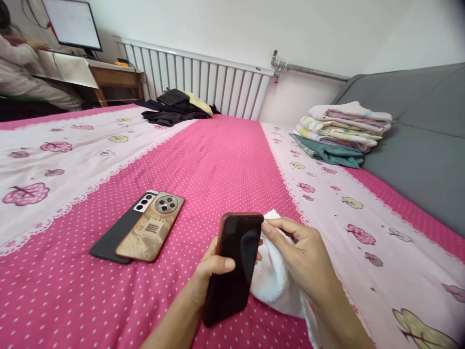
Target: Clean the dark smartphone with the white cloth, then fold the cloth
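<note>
A smartphone [236,271] with a black, dark screen and a reddish-brown edge is tilted toward me above the bed. My left hand [209,271] is wrapped round it, thumb across the front and fingertips showing at the far edge. At the phone's upper right corner, my right hand [300,247] pinches a white cloth [278,286], which hangs below and behind the fingers. To the left lie two more phones, back up and overlapping: a gold patterned one [150,228] with a round camera ring rests partly on a dark grey one [119,235].
The bed has a pink and white patterned sheet [218,160]. Folded cloths [341,128] are stacked by the grey headboard [417,131]. Dark clothes [174,109] lie near the white radiator [196,72]. A person [22,68] sits at a desk with a monitor [74,24].
</note>
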### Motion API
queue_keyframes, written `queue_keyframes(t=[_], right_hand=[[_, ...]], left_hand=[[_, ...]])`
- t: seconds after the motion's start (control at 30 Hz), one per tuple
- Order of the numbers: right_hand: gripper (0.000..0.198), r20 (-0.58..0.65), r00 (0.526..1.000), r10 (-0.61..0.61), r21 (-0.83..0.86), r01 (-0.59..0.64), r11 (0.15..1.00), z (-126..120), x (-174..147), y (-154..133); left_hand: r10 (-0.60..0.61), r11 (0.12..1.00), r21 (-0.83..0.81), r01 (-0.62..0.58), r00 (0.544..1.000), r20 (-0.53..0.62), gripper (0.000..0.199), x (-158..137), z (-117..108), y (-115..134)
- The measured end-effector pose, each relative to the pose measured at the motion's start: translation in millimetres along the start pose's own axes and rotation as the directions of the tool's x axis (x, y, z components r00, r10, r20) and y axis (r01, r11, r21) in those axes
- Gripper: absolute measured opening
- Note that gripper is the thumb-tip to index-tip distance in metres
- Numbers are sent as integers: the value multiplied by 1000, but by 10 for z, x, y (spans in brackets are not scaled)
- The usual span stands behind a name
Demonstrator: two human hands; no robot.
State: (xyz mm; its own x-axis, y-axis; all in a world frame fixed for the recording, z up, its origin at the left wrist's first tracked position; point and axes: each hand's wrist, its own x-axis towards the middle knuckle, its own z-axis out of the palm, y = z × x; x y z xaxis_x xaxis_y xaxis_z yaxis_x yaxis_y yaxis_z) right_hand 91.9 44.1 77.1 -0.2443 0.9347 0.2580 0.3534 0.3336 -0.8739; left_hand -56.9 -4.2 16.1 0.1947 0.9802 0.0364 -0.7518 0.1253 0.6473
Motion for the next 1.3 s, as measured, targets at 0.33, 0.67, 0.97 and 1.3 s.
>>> queue_keyframes(t=[0.33, 0.67, 0.97, 1.3], right_hand=[[22, -2, 1000, 13, -4, -13, 1000, 1, -2, -8], [20, 7, 1000, -14, -37, 14, 999, 33, -10, -18], [20, 39, 999, -6, -27, 7, 1000, 69, -3, -13], [24, 108, 993, 50, 31, -54, 998, 36, -22, -4]], left_hand=[[-38, 999, -14, 38, 999, 23, 39, -10, -26, 12], [-46, 998, -46, 45, 999, -11, 41, -7, -20, 14], [-102, 991, -85, 100, 995, -20, 47, -2, -72, 28], [-174, 969, -151, 196, 974, 143, 55, 15, -154, 46]])
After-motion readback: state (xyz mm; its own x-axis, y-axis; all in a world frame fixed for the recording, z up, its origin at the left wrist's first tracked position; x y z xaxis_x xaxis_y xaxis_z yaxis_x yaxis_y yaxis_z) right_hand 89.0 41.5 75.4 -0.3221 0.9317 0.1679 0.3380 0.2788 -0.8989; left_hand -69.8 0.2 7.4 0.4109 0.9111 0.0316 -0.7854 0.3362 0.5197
